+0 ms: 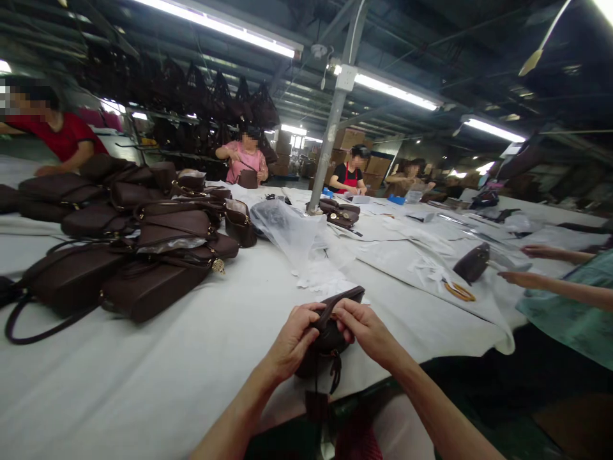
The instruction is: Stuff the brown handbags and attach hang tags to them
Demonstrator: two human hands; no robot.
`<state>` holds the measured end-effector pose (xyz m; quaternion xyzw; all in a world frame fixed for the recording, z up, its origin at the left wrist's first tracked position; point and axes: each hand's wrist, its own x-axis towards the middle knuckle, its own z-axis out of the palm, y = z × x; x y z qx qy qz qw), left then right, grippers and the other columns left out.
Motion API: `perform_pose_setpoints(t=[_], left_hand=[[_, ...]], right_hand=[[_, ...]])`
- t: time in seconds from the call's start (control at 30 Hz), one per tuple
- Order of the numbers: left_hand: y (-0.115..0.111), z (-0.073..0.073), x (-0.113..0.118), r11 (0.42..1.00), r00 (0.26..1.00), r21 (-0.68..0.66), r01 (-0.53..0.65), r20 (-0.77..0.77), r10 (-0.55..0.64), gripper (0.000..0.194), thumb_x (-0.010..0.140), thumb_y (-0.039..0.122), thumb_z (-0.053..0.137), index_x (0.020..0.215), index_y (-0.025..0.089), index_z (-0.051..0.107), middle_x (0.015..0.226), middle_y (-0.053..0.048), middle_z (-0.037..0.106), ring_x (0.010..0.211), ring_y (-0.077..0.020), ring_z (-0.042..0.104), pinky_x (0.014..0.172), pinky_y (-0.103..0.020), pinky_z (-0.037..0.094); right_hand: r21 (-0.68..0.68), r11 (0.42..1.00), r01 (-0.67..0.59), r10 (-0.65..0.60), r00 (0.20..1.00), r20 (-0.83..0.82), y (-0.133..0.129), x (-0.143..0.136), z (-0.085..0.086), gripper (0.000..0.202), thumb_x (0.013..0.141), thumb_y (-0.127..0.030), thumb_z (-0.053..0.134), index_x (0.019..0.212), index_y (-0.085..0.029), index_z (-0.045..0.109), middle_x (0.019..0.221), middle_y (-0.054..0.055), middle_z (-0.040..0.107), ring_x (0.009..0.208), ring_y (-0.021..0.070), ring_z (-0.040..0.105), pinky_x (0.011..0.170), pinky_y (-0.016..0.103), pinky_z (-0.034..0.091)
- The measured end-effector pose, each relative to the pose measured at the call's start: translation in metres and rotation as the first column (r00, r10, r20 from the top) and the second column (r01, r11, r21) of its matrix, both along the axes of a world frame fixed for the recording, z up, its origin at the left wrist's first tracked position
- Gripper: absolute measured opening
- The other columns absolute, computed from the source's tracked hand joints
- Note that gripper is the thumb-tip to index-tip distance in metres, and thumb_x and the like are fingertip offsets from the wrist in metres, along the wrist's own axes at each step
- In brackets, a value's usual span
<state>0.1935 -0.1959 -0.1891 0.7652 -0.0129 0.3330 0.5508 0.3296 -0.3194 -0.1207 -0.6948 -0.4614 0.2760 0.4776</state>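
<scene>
A small dark brown bag [330,338] lies at the table's front edge, with a strap and a tag hanging down over the edge. My left hand [294,338] is closed on the bag's left side, thumb on top. Opposite it, my right hand [361,324] pinches the bag's upper part near the opening; its fingertips partly hide what they grip. Both hands are close together on the same bag. White paper scraps [325,276] lie just behind it.
Brown bags [158,281] are piled at the left on the white-covered table [191,370]. Clear plastic [287,227] lies behind my hands, near a metal post [328,144]. At the right are orange-handled scissors [460,292], another bag [472,262] and a person's hands [522,279]. Others work farther back.
</scene>
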Motion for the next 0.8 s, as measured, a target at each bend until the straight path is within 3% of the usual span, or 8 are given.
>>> perform_pose_setpoints(t=[0.13, 0.33, 0.47, 0.53, 0.67, 0.73, 0.8], left_hand=[[0.006, -0.005, 0.002, 0.995, 1.000, -0.090, -0.030, 0.006, 0.031, 0.028, 0.097, 0.035, 0.043, 0.115, 0.019, 0.056, 0.118, -0.010, 0.060, 0.112, -0.0233, 0.054, 0.102, -0.040, 0.039], [0.000, -0.006, 0.009, 0.999, 0.999, -0.024, -0.026, 0.026, 0.026, 0.028, 0.097, 0.039, 0.042, 0.114, 0.022, 0.057, 0.135, -0.010, 0.054, 0.124, -0.0249, 0.045, 0.109, -0.044, 0.031], [-0.012, -0.011, 0.011, 0.978, 0.993, -0.196, 0.073, 0.106, -0.053, 0.025, 0.097, 0.041, 0.042, 0.106, 0.020, 0.053, 0.147, -0.012, 0.043, 0.136, -0.0261, 0.037, 0.115, -0.048, 0.023], [-0.014, -0.011, 0.011, 0.954, 0.989, -0.280, 0.106, 0.128, -0.072, 0.024, 0.097, 0.042, 0.043, 0.099, 0.020, 0.051, 0.147, -0.012, 0.043, 0.136, -0.0265, 0.038, 0.115, -0.048, 0.023], [-0.014, -0.010, 0.011, 0.945, 0.985, -0.290, 0.153, 0.118, -0.124, 0.028, 0.093, 0.045, 0.050, 0.104, 0.020, 0.050, 0.147, -0.013, 0.042, 0.138, -0.0283, 0.036, 0.115, -0.048, 0.022], [-0.016, -0.014, 0.014, 0.963, 0.991, -0.240, 0.123, 0.071, -0.109, 0.053, 0.083, 0.045, 0.065, 0.124, 0.020, 0.043, 0.152, -0.015, 0.031, 0.140, -0.0309, 0.030, 0.116, -0.049, 0.021], [-0.021, -0.019, 0.017, 0.978, 1.000, -0.208, 0.020, 0.016, -0.017, 0.085, 0.073, 0.041, 0.077, 0.139, 0.021, 0.029, 0.153, -0.016, 0.028, 0.140, -0.0329, 0.029, 0.116, -0.050, 0.021]], right_hand=[[-0.047, 0.997, -0.060, 0.066, 0.986, 0.154, 0.001, -0.011, 0.004, 0.033, 0.091, -0.043, 0.047, 0.069, -0.020, 0.050, 0.055, -0.004, 0.051, 0.047, 0.0088, 0.048, 0.049, 0.022, 0.037], [-0.029, 0.999, 0.044, -0.044, 0.999, -0.005, 0.003, 0.005, -0.008, 0.038, 0.087, -0.054, 0.048, 0.070, -0.020, 0.047, 0.057, -0.005, 0.048, 0.045, 0.0083, 0.045, 0.044, 0.021, 0.034], [-0.034, 0.999, -0.002, 0.003, 1.000, 0.025, -0.003, 0.000, -0.007, 0.039, 0.088, -0.053, 0.048, 0.068, -0.020, 0.046, 0.057, -0.005, 0.048, 0.045, 0.0080, 0.046, 0.046, 0.022, 0.036], [-0.030, 0.999, -0.028, 0.029, 0.998, 0.059, -0.004, -0.005, -0.004, 0.039, 0.089, -0.052, 0.048, 0.068, -0.020, 0.046, 0.058, -0.005, 0.048, 0.045, 0.0078, 0.046, 0.046, 0.022, 0.037], [-0.020, 1.000, 0.011, -0.012, 0.999, -0.046, 0.001, -0.004, -0.003, 0.042, 0.084, -0.058, 0.053, 0.067, -0.020, 0.046, 0.057, -0.006, 0.046, 0.044, 0.0075, 0.045, 0.045, 0.022, 0.036], [-0.026, 0.999, 0.021, -0.024, 0.993, -0.116, 0.003, 0.000, -0.005, 0.044, 0.081, -0.062, 0.055, 0.071, -0.019, 0.048, 0.057, -0.006, 0.046, 0.044, 0.0077, 0.045, 0.044, 0.022, 0.036], [-0.037, 0.999, 0.001, -0.006, 0.990, -0.141, 0.002, 0.004, -0.007, 0.045, 0.080, -0.064, 0.055, 0.076, -0.019, 0.051, 0.057, -0.006, 0.046, 0.044, 0.0081, 0.046, 0.044, 0.022, 0.037]])
